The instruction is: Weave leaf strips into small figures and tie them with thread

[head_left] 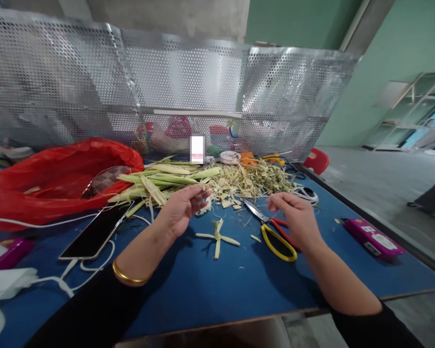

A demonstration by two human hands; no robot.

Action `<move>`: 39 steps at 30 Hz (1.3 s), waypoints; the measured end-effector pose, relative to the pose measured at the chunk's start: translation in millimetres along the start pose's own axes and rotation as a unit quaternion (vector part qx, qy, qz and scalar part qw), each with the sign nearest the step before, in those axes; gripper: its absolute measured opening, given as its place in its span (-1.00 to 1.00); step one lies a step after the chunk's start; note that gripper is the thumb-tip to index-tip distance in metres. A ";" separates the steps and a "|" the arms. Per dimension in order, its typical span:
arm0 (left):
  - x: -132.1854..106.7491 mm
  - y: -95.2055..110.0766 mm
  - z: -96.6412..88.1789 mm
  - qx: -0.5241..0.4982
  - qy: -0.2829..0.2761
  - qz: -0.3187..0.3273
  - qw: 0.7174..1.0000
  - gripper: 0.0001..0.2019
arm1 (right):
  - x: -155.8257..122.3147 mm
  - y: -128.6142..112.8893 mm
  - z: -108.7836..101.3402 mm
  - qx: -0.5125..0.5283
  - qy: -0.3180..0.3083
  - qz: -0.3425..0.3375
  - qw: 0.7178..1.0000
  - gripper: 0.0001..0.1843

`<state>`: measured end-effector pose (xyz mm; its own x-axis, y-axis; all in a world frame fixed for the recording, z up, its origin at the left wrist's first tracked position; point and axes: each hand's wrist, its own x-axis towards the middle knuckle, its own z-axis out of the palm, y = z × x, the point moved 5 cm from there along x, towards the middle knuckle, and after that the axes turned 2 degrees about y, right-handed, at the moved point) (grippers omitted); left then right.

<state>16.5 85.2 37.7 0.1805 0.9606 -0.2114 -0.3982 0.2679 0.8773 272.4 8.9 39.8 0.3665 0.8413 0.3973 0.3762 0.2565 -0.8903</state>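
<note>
Husk cross (217,237) looks formed, loose husks (170,179) left — L hand (181,208) pinches pale bit (203,187); R hand (297,217) fingertips tog., can't see on what.

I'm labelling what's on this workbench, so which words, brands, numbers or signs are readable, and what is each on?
No text reads clearly.
Purple pack at the right: white markings, too blurred to read.
White upright patch behind the husks: pixelated, pinkish near its bottom, unreadable.
White round roll: dark marks, too small to read.
</note>
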 end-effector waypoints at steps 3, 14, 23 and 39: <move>4.3 -0.2 -10.7 0.047 0.023 0.015 0.999 -0.92 | 1.6 18.7 -35.7 -0.246 0.041 -0.011 0.968 -0.78; -5.0 -6.7 -31.1 0.160 0.048 0.025 0.986 -0.73 | -41.1 -48.4 48.0 -0.385 -0.112 -0.324 0.857 -0.86; -8.5 -11.5 -26.7 0.159 0.003 0.059 0.986 -0.74 | -26.8 -2.3 134.0 -0.005 -0.330 0.091 0.940 -0.94; -24.5 -33.4 -16.8 0.092 -0.015 0.018 0.995 -0.81 | -31.2 12.3 124.7 0.408 -0.192 0.440 0.777 -0.89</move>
<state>10.3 53.9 6.3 0.1961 0.9662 -0.1672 -0.2342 0.2117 0.9488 159.5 45.1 -11.2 -0.1629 0.9018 -0.4003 -0.5987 -0.4129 -0.6863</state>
